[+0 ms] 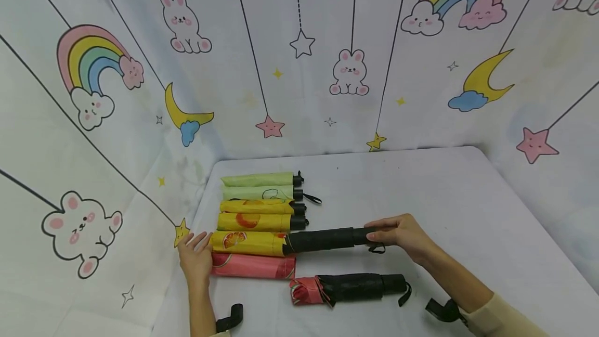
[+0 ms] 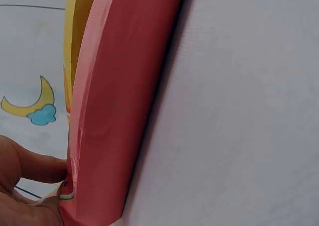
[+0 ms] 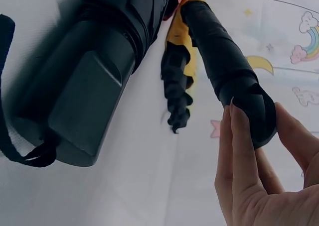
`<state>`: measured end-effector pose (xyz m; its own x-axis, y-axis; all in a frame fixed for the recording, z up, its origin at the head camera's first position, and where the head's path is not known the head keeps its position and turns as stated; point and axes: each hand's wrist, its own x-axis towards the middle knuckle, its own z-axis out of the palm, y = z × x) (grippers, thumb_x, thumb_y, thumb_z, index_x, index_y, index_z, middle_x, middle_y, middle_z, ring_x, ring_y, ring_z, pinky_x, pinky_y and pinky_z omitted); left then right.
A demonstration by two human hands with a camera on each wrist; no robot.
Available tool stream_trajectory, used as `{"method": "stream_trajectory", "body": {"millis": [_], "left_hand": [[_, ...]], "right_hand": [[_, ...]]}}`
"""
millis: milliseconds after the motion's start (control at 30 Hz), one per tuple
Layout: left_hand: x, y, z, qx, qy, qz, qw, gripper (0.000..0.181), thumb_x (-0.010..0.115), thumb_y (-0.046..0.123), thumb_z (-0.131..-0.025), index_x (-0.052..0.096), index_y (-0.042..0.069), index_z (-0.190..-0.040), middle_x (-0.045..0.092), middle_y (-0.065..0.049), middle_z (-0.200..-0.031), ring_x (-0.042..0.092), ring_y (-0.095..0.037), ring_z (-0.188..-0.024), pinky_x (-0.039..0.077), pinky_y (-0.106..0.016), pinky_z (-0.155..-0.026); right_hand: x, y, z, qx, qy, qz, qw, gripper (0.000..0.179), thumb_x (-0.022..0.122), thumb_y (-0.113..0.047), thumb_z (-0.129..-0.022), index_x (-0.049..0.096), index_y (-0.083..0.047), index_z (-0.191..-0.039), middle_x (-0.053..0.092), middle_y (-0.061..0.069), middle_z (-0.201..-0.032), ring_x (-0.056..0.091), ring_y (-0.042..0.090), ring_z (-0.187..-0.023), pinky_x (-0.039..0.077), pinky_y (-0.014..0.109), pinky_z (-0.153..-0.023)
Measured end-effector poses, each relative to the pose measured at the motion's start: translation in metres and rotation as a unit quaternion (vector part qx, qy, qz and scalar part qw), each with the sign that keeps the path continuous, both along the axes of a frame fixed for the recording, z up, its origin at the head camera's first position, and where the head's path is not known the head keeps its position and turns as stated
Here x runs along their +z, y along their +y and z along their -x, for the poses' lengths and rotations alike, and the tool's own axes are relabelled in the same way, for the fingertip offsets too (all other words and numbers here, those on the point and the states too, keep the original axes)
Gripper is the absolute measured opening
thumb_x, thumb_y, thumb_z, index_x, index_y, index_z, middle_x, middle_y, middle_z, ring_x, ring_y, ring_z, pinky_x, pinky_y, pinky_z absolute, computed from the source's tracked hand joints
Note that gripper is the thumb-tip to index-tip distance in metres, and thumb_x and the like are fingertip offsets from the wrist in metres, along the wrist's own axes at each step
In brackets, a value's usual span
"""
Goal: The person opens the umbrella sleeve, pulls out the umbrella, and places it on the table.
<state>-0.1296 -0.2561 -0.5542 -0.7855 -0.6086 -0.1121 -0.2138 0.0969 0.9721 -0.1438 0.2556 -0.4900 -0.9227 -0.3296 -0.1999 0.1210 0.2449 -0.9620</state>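
A black folded umbrella (image 1: 323, 240) lies level, its left part inside a yellow sleeve (image 1: 262, 243) printed with orange slices. My right hand (image 1: 398, 233) pinches the handle end (image 3: 249, 111) between thumb and fingertips, with a small strap loop hanging below. At the sleeve's far left end, my left hand (image 1: 196, 259) has its fingers extended and touches that end. Directly in front of this sleeve lies a red watermelon-print sleeve (image 1: 252, 267); in the left wrist view the red sleeve (image 2: 124, 101) covers most of the yellow one.
Nearest me lies another black folded umbrella (image 1: 355, 287) with bunched red fabric at its left end. Behind the held one, two yellow sleeved umbrellas (image 1: 255, 221) and two pale green ones (image 1: 257, 192) lie in a row on the white table (image 1: 398, 186). Patterned cloth walls (image 1: 309, 103) stand around it.
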Motion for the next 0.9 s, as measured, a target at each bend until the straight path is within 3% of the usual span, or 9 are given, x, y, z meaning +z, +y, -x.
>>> {"method": "stream_trajectory", "body": {"millis": [433,900], "left_hand": [[0.000,0.000,-0.001,-0.008,0.003,-0.001,1.0000,0.068,0.051,-0.014,-0.097,0.022,-0.003,-0.158,0.050,-0.032,-0.149,0.059,-0.044,-0.131,0.047,-0.002,-0.071],[0.000,-0.002,-0.001,-0.011,-0.004,-0.004,0.9999,0.070,0.052,-0.013,-0.099,0.020,-0.002,-0.160,0.049,-0.032,-0.151,0.058,-0.043,-0.133,0.047,-0.002,-0.072]], "right_hand": [[-0.005,0.016,-0.006,-0.001,-0.018,0.026,0.9995,0.047,0.079,-0.018,-0.093,0.068,0.008,-0.130,0.074,0.019,-0.122,0.075,0.020,-0.101,0.060,0.031,-0.087],[-0.022,0.041,-0.016,-0.015,-0.045,0.031,0.9984,0.048,0.079,-0.016,-0.092,0.068,0.009,-0.130,0.077,0.013,-0.116,0.076,0.022,-0.101,0.059,0.031,-0.089]]}}
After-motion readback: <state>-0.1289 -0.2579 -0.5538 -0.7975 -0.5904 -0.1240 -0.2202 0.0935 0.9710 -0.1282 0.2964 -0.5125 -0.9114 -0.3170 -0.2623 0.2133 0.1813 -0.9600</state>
